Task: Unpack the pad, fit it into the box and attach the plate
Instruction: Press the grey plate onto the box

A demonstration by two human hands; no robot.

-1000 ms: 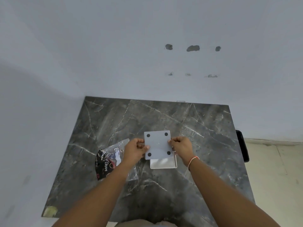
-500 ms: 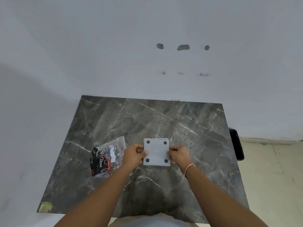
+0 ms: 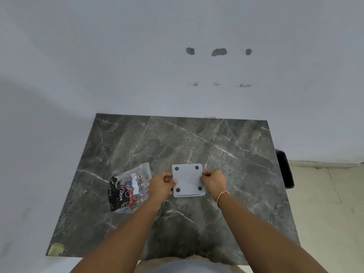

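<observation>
A pale, pitted wall rises behind the dark marble table (image 3: 197, 138), and I am looking down at its near half. The plate (image 3: 188, 179) lies flat there, a grey near-square with four dark dots near its corners, its face up towards me and its slightly longer side running away from me towards the wall. A thin white lip along its near edge is all I can see of the box (image 3: 189, 195) beneath it; the pad is not visible, presumably inside.

My left hand (image 3: 160, 186) has its fingers curled in and pinches the plate's left edge, thumb on top. My right hand (image 3: 213, 182) does the same on the right edge, fingers folded tight against the rim. Both are closed on the plate, nothing else in them.

I judge the plate is being seated. The risk is uneven pressure: if one side goes down first, the plate could cock on the box and jam, or slide off towards the wall, because the box is light and loose on polished stone. A bulging pad could also hold it proud.

Just left of my left hand lies the opened plastic packet (image 3: 129, 189), clear with black and red print, touching nothing.
</observation>
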